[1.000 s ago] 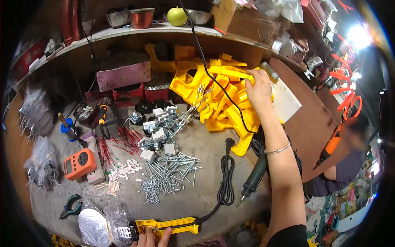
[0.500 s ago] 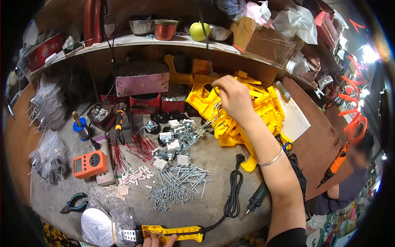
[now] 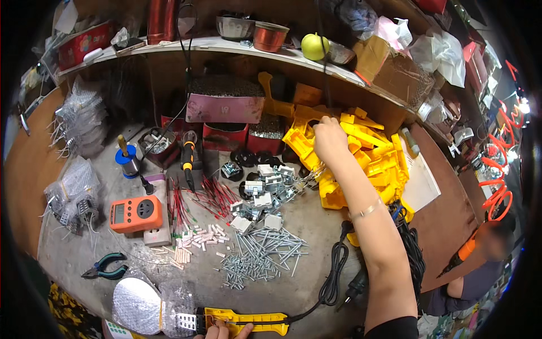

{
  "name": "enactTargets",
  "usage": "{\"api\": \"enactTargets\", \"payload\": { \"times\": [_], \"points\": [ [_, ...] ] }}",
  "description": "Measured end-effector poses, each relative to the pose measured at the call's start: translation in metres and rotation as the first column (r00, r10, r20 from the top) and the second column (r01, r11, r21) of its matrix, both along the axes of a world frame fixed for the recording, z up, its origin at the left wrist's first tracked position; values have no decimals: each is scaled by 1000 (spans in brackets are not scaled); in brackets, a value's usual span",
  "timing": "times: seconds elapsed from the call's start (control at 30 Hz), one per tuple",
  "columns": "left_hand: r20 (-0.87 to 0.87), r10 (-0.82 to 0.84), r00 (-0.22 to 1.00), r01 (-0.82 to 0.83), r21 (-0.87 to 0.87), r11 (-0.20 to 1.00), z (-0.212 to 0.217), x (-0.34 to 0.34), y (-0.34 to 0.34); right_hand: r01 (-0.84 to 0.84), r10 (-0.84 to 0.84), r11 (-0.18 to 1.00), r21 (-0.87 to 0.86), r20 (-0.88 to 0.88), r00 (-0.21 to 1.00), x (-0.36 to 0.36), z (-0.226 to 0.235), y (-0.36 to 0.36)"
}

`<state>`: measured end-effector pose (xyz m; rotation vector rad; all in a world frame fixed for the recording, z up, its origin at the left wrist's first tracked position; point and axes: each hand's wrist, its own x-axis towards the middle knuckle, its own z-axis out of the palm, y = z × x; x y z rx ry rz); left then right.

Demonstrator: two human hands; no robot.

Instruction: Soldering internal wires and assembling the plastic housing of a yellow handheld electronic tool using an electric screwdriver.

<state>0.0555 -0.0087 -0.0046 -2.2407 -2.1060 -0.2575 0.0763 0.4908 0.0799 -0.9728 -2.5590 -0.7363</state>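
At the lower edge, the fingers of my left hand [image 3: 226,331] hold a yellow plastic handle half [image 3: 271,323]. A black cord [image 3: 309,314] lies along it, and at its left end is a white slotted piece [image 3: 187,321] beside a bubble-wrapped disc [image 3: 136,305]. My right hand [image 3: 332,142] is at the heap of yellow plastic parts [image 3: 389,175], its fingers curled down among the pieces at the heap's left side. Whatever is between those fingertips is hidden. Thin metal strips [image 3: 310,179] stick out below this hand.
Long screws [image 3: 271,251], white switch-like blocks [image 3: 262,200] and red wires [image 3: 217,195] lie mid-bench. An orange meter [image 3: 135,213], pliers [image 3: 106,266] and screwdriver [image 3: 188,161] are left. A coiled black cable [image 3: 330,288] lies near my right forearm. Another person sits at right.
The whole view has shifted, so the bench sits further right in it. My right hand's fingers are more curled over the yellow heap. My left hand keeps its place on the handle half.
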Motion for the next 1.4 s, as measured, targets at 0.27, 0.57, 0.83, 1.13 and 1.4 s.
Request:
{"api": "enactTargets", "payload": {
  "times": [0.27,0.57,0.83,1.13,1.4],
  "points": [
    [-26,3,1000,-3,28,1000,-1,-1,8,-214,217,974,76,-35,976,10,12,39],
    [62,65,996,-66,23,998,3,7,-9,-859,-53,-276,-432,-885,462,53,60,-152],
    [-6,-19,1000,19,-7,1000,0,2,0,-908,-358,30,-418,-853,380,140,-8,-312],
    [39,6,999,0,-147,989,7,-7,10,-816,-410,295,-497,-837,362,134,-62,-340],
    [51,22,998,-14,-151,988,5,0,4,-618,-548,344,-707,-686,479,131,-58,-355]
  ]
}}
